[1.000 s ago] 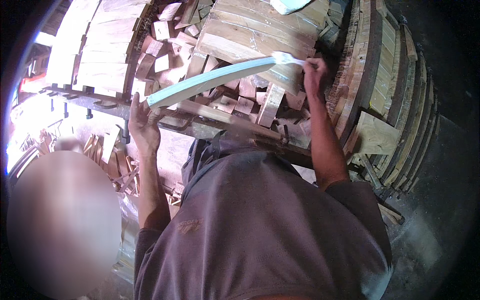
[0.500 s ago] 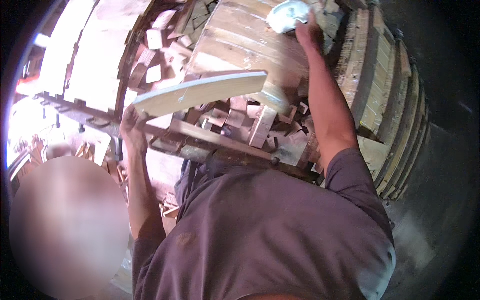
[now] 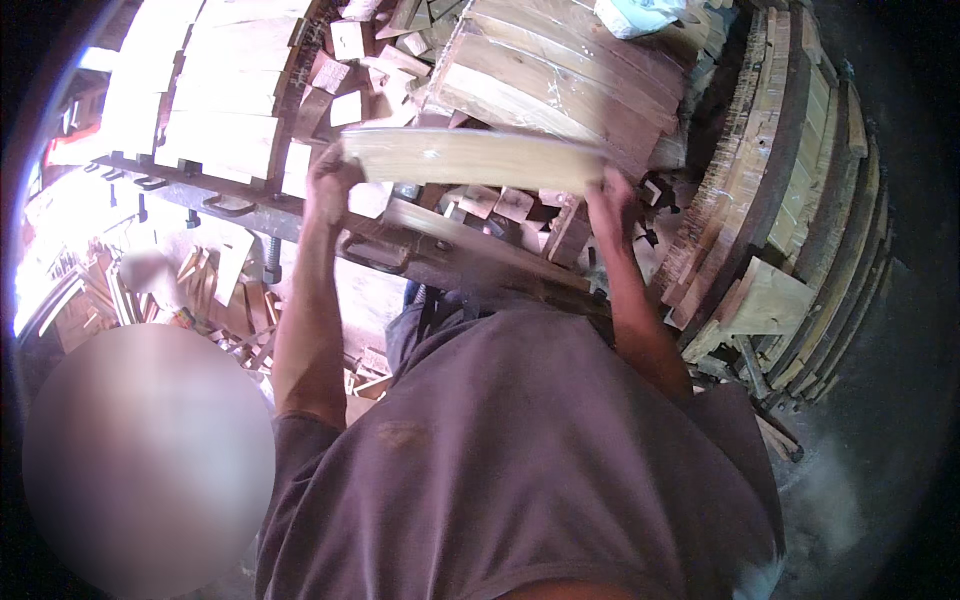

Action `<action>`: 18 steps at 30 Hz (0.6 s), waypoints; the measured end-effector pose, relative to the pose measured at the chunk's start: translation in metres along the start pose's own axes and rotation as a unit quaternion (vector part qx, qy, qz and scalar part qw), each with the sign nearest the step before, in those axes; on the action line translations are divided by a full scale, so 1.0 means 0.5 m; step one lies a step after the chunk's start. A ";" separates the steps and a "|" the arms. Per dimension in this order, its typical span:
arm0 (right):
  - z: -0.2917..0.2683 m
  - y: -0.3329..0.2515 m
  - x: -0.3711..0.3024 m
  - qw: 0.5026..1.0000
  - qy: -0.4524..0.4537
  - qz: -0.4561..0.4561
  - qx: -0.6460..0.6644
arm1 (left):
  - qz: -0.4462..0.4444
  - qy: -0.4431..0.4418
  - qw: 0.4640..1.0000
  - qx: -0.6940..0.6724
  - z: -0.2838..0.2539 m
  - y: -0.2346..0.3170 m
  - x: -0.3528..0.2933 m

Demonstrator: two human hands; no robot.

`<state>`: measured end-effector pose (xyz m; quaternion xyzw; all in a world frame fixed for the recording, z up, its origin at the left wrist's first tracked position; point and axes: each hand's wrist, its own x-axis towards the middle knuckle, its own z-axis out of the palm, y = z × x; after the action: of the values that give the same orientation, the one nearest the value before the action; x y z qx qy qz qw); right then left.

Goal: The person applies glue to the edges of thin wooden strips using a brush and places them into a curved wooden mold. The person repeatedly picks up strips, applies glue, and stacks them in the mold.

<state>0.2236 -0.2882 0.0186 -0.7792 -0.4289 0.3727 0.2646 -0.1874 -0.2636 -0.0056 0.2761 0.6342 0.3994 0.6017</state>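
the left hand (image 3: 330,185) and right hand (image 3: 612,205) each clamped an end of a pale curved wooden slat (image 3: 470,158), held level above the scrap-strewn metal bench frame (image 3: 440,255). it looked mid-carry; setting it down would call for a steady, even lowering.

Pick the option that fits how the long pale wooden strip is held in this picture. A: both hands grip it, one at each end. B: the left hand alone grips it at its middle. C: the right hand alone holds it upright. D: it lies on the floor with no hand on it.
A: the left hand grips one end of the wooden strip and the right hand grips the other, holding it roughly level above the heap of wood offcuts.
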 end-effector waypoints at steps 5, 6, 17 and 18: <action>-0.035 0.243 -0.081 0.991 0.102 0.074 -0.053 | 0.021 -0.013 0.971 0.238 0.149 -0.027 0.032; -0.039 0.273 -0.082 0.990 0.092 0.085 -0.059 | 0.066 -0.005 0.963 0.262 0.138 -0.093 0.072; -0.020 0.215 -0.104 0.967 0.138 0.164 0.135 | 0.078 0.035 0.944 0.320 0.266 0.034 0.035; -0.011 0.236 -0.097 0.952 0.146 0.193 0.190 | 0.063 0.061 0.965 0.245 0.271 0.038 0.024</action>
<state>0.2664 -0.3887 -0.0474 -0.8282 -0.1484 0.3736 0.3904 -0.0581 -0.2199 0.0095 0.4298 0.7297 0.2849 0.4490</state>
